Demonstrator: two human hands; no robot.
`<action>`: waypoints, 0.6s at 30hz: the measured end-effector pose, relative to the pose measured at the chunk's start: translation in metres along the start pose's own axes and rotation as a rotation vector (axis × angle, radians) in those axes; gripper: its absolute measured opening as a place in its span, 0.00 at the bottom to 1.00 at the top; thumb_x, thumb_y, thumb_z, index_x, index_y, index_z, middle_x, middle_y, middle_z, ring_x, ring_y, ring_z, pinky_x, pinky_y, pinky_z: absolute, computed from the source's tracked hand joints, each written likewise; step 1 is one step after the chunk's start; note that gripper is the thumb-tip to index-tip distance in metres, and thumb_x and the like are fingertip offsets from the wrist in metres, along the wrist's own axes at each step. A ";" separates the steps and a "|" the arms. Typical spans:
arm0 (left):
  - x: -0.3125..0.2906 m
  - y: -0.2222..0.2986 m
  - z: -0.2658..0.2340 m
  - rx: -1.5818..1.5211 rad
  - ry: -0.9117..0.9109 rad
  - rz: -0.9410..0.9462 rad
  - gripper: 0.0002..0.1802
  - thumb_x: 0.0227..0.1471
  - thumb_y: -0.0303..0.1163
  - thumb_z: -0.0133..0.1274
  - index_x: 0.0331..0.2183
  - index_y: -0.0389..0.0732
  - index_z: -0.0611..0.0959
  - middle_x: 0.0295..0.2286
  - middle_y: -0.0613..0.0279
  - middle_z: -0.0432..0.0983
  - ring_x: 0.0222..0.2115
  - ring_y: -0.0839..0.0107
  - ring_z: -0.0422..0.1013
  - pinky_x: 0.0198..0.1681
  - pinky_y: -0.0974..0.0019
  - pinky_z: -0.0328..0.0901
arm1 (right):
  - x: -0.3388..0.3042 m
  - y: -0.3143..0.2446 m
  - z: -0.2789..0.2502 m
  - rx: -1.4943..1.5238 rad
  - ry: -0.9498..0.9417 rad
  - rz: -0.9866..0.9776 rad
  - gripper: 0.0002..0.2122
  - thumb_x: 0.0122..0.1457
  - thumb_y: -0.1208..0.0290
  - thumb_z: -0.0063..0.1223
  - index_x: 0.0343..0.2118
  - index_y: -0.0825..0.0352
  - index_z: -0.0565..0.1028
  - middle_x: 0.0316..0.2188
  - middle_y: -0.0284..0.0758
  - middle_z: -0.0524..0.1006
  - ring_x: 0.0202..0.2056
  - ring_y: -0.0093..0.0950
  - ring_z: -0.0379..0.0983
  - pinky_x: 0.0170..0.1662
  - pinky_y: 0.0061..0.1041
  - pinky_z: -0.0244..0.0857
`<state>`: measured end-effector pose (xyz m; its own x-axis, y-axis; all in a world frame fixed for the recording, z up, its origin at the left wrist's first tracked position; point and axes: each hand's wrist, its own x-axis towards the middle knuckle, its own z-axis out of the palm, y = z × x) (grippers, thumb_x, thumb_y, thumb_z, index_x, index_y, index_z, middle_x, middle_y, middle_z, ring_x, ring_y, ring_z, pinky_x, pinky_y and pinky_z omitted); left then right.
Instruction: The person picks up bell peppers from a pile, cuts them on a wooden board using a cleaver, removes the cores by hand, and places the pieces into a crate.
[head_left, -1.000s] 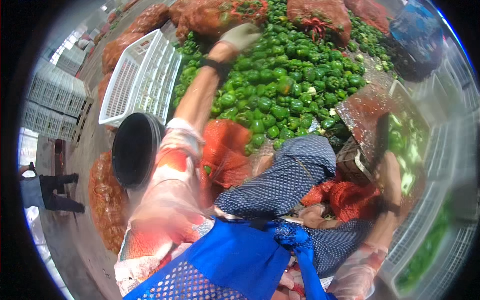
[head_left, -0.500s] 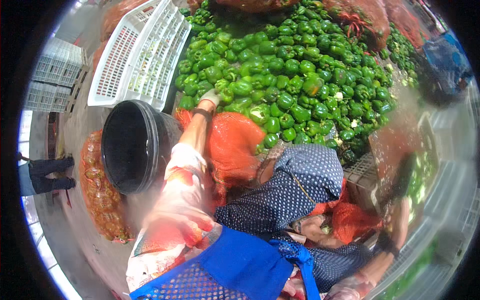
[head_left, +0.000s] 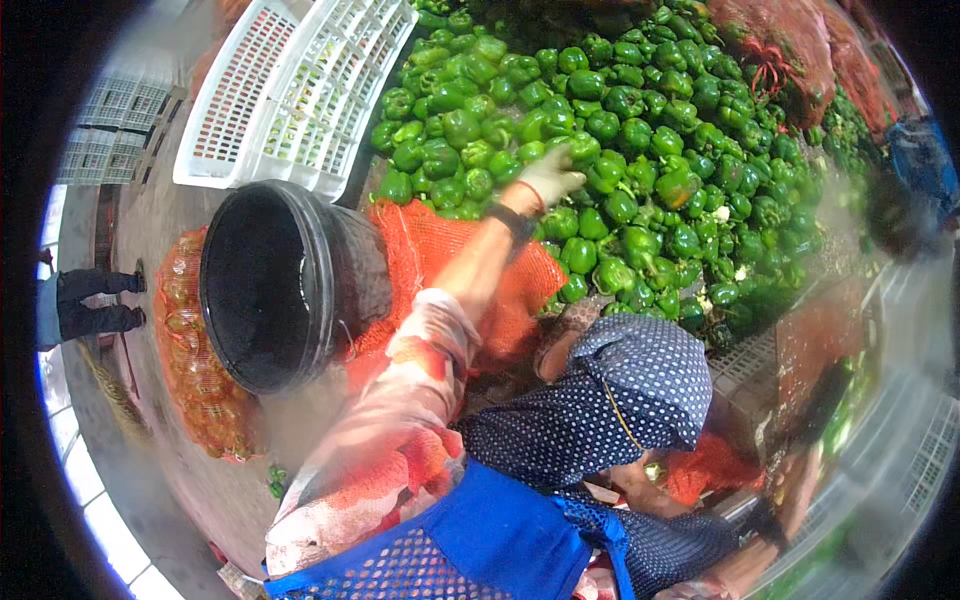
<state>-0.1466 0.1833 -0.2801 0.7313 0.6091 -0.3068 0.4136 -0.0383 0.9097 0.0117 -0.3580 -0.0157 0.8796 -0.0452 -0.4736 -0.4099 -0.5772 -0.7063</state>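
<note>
My left hand (head_left: pixel 548 178), pale as if gloved and with a dark band at the wrist, reaches over a pile of green peppers (head_left: pixel 640 165). Its fingers are apart, close to a glossy pepper (head_left: pixel 578 150), with nothing seen between them. An orange-red mesh bag (head_left: pixel 515 300) lies under that forearm. My right hand (head_left: pixel 797 478) is blurred at the lower right, beside a dark elongated shape (head_left: pixel 828 400) whose kind I cannot make out. Whether those fingers hold it is not clear.
White slatted crates (head_left: pixel 300 110) stand at the upper left, near a black bucket (head_left: pixel 345 275) and a filled net sack (head_left: pixel 190 350). Dotted blue cloth (head_left: pixel 640 370) bulges before my blue apron (head_left: pixel 500 530). Red mesh sacks (head_left: pixel 785 50) lie behind the pile; a person's legs (head_left: pixel 95 305) show far left.
My left hand has moved right across the pile, from beside the crates toward its middle, and its fingers now show apart. My right arm has dropped slightly lower. The whole view has shifted somewhat.
</note>
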 end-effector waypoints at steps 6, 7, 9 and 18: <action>-0.004 -0.055 -0.176 0.758 0.362 -0.166 0.26 0.47 0.48 0.53 0.46 0.44 0.79 0.45 0.47 0.74 0.48 0.51 0.69 0.50 0.56 0.64 | 0.010 0.010 -0.010 0.167 -0.010 0.100 0.19 0.61 0.45 0.45 0.24 0.58 0.66 0.13 0.25 0.64 0.10 0.17 0.60 0.10 0.16 0.51; -0.015 -0.076 -0.191 0.777 0.432 -0.255 0.28 0.46 0.49 0.54 0.47 0.45 0.78 0.45 0.48 0.75 0.48 0.51 0.69 0.50 0.56 0.64 | 0.012 0.012 -0.013 0.180 -0.033 0.094 0.19 0.61 0.46 0.44 0.25 0.57 0.66 0.13 0.25 0.64 0.10 0.17 0.60 0.10 0.15 0.51; -0.038 -0.118 -0.219 0.766 0.490 -0.442 0.31 0.43 0.50 0.56 0.48 0.45 0.77 0.44 0.49 0.75 0.47 0.53 0.70 0.49 0.57 0.65 | 0.018 0.017 -0.019 0.216 -0.090 0.076 0.18 0.62 0.46 0.43 0.28 0.57 0.66 0.13 0.25 0.63 0.10 0.18 0.60 0.10 0.15 0.51; -0.045 -0.174 -0.209 0.091 0.345 -0.361 0.35 0.37 0.40 0.64 0.48 0.33 0.75 0.40 0.52 0.76 0.36 0.64 0.74 0.39 0.63 0.69 | 0.018 0.019 -0.015 0.175 -0.018 0.037 0.18 0.61 0.45 0.44 0.29 0.58 0.67 0.12 0.25 0.64 0.09 0.17 0.60 0.09 0.15 0.52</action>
<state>-0.3649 0.3281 -0.3662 0.3174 0.8218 -0.4732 0.6637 0.1639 0.7298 0.0235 -0.3820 -0.0293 0.8593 -0.0481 -0.5092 -0.4791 -0.4244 -0.7684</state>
